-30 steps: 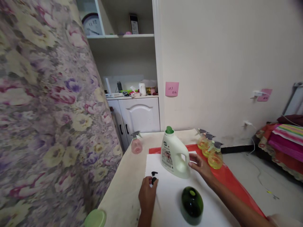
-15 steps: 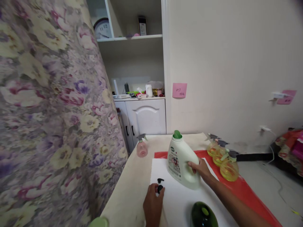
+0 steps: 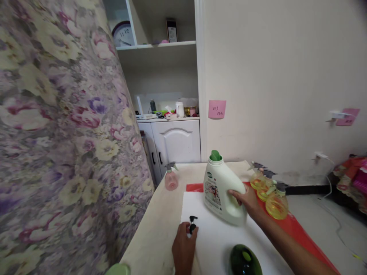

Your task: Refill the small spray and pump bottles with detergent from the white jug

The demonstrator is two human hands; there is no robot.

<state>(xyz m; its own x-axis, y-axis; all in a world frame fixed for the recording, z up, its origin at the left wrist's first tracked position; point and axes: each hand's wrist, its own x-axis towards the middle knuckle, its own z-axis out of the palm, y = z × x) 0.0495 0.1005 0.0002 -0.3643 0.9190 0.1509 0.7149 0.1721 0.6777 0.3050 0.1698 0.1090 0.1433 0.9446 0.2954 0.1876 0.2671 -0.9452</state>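
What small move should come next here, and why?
Probably lift the white jug toward the dark green bottle: the right hand grips its handle, the left hand holds the black pump head aside, and the bottle's mouth looks open.

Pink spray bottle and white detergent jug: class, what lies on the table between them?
In the head view, only bare beige table and the red sheet's corner lie between the pink spray bottle and white detergent jug.

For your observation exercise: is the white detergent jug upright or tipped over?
Upright: the white detergent jug stands on its base, green cap on top, right hand gripping its handle.
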